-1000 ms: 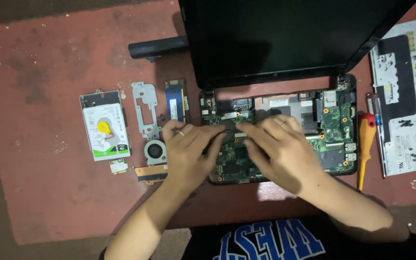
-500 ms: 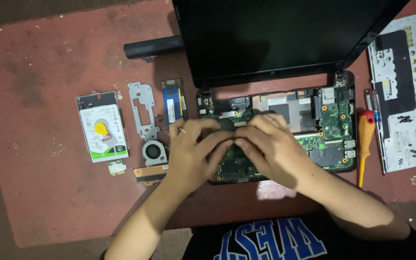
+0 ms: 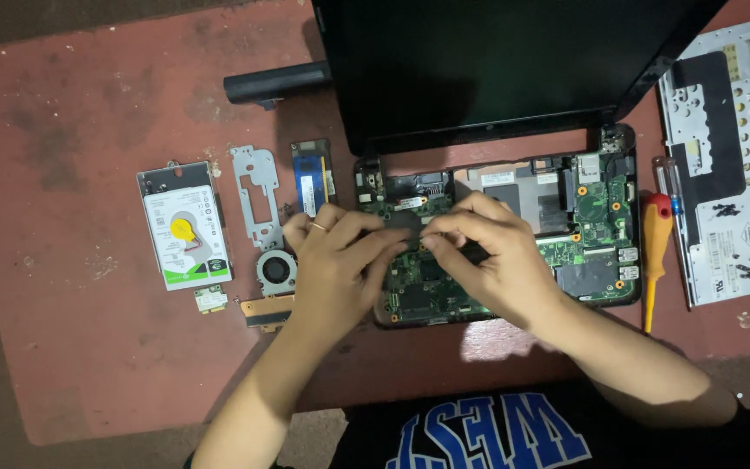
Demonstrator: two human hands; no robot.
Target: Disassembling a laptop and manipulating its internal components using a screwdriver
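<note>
Both hands meet over the middle of the opened laptop base [image 3: 583, 260]: the left hand [image 3: 336, 265], a ring on one finger, curls its fingertips onto a small dark part [image 3: 407, 221] on the green board [image 3: 427, 291], and the right hand [image 3: 492, 260] pinches in from 3 o'clock toward the same spot. Whether either hand truly grips that part or only presses on it I cannot tell, since the fingers cover it. The board looks thin, stiff and fragile, studded with small components, so it seems best held by its bare edges, not by anything soldered on. At 12 o'clock the dark screen [image 3: 496, 69] leans back. At 9 o'clock from the hands lie a fan [image 3: 276, 271], a metal bracket [image 3: 256, 195], a memory stick [image 3: 312, 178] and a hard drive [image 3: 186, 227]; a black bar [image 3: 275, 84] sits at 11. At 3 o'clock lie an orange screwdriver [image 3: 654, 252] and a grey cover plate [image 3: 735, 165].
</note>
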